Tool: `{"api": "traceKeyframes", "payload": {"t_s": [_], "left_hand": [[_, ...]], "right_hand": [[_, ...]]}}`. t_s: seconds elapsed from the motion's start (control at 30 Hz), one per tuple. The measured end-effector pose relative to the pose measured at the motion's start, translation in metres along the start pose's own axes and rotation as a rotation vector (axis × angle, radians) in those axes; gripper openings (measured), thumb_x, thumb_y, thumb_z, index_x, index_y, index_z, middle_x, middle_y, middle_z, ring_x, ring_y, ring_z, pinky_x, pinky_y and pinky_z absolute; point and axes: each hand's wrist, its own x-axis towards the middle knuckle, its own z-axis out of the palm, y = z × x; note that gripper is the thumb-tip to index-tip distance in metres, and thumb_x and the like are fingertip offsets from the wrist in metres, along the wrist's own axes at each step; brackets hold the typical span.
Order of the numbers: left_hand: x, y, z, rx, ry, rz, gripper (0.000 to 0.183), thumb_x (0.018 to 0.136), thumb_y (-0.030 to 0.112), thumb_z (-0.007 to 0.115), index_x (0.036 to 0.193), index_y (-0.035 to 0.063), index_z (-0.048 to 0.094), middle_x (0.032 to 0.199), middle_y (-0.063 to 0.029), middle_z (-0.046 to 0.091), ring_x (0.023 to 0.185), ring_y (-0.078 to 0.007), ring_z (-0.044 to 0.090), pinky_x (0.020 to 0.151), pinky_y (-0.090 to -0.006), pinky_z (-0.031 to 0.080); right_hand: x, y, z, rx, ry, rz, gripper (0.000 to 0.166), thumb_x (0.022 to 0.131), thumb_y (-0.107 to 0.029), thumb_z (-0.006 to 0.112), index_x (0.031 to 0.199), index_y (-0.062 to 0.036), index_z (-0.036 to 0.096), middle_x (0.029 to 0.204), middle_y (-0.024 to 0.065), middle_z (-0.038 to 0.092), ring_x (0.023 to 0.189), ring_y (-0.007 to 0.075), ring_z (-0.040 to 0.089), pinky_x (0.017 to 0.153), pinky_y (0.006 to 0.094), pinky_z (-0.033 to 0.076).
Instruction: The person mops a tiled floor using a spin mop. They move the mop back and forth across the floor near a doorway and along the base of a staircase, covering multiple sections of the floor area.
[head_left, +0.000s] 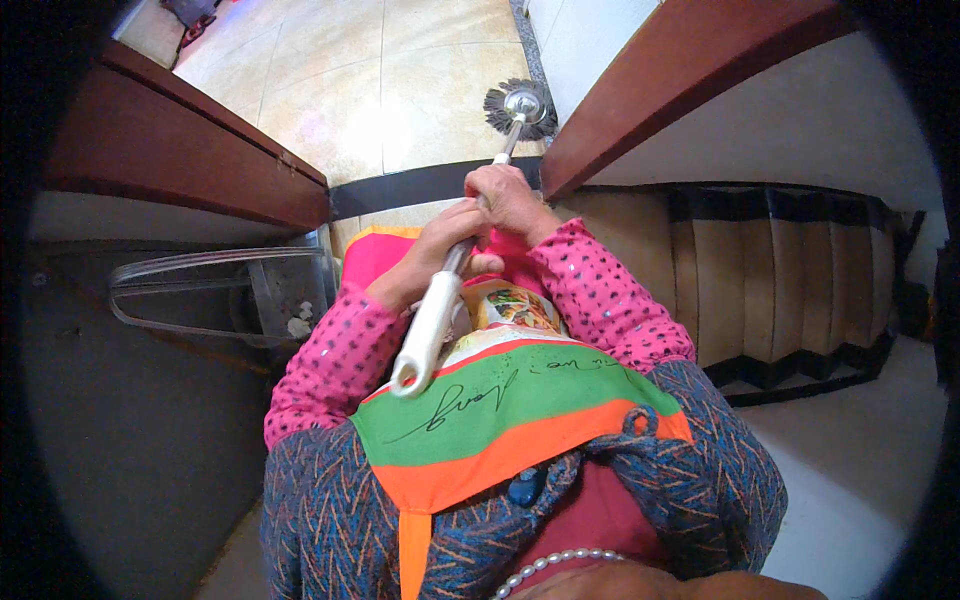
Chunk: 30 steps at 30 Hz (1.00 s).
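Both hands hold a spin mop, whose pole slants from near my chest toward the floor ahead. My left hand (454, 244) wraps around the metal pole (459, 256) just above the white plastic grip (427, 330). Farther along the pole, my right hand (508, 196) is closed on it, touching the left hand. The round mop head (523, 109), with a metallic-looking disc and a grey fringe, lies spread on the tiled floor (322, 97) beyond the dark threshold strip (435, 184). Its right side is close to the wall's base.
Reddish-brown door frame parts stand on the left (187, 142) and right (675, 82). Stairs with dark edging (780, 277) are on the right. A clear plastic container (292, 292) with small white items is at the left. Dark objects lie at the far upper left.
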Motion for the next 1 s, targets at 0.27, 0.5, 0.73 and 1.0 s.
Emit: {"api": "traceKeyframes", "payload": {"t_s": [0.27, 0.5, 0.73, 1.0], "left_hand": [[-0.012, 0.096, -0.035, -0.200, 0.130, 0.159, 0.060, 0.093, 0.060, 0.073, 0.072, 0.0085, 0.051, 0.069, -0.0027, 0.049, 0.064, -0.0205, 0.048, 0.066, -0.0376, 0.041], [0.014, 0.080, -0.015, -0.082, 0.167, 0.158, 0.040, 0.091, 0.029, 0.080, 0.074, 0.0065, 0.052, 0.068, -0.0083, 0.045, 0.062, -0.0255, 0.049, 0.059, -0.0374, 0.041], [0.044, 0.021, -0.021, -0.050, 0.160, -0.121, 0.014, 0.097, 0.014, 0.069, 0.098, 0.0013, 0.064, 0.089, -0.0061, 0.060, 0.082, -0.0132, 0.054, 0.075, -0.0301, 0.047], [-0.016, -0.018, 0.001, 0.045, 0.116, 0.019, 0.025, 0.092, 0.017, 0.077, 0.087, 0.0022, 0.058, 0.088, -0.0123, 0.061, 0.083, -0.0272, 0.061, 0.079, -0.0374, 0.050]], "right_hand": [[0.008, -0.104, -0.045, 0.262, 0.120, -0.171, 0.019, 0.079, -0.008, 0.074, 0.091, -0.0066, 0.059, 0.083, 0.0121, 0.062, 0.083, 0.0343, 0.062, 0.073, 0.0434, 0.046], [0.016, -0.077, -0.038, 0.154, 0.244, -0.032, 0.021, 0.089, -0.024, 0.072, 0.082, -0.0085, 0.059, 0.075, 0.0160, 0.062, 0.074, 0.0405, 0.062, 0.067, 0.0496, 0.047], [0.040, -0.004, -0.038, 0.127, 0.233, 0.089, 0.022, 0.080, -0.022, 0.078, 0.084, -0.0066, 0.063, 0.079, 0.0196, 0.066, 0.078, 0.0426, 0.067, 0.069, 0.0489, 0.052], [0.001, 0.012, 0.017, -0.018, 0.090, 0.025, 0.014, 0.079, -0.014, 0.074, 0.092, -0.0128, 0.068, 0.089, 0.0123, 0.070, 0.092, 0.0377, 0.069, 0.079, 0.0506, 0.052]]}}
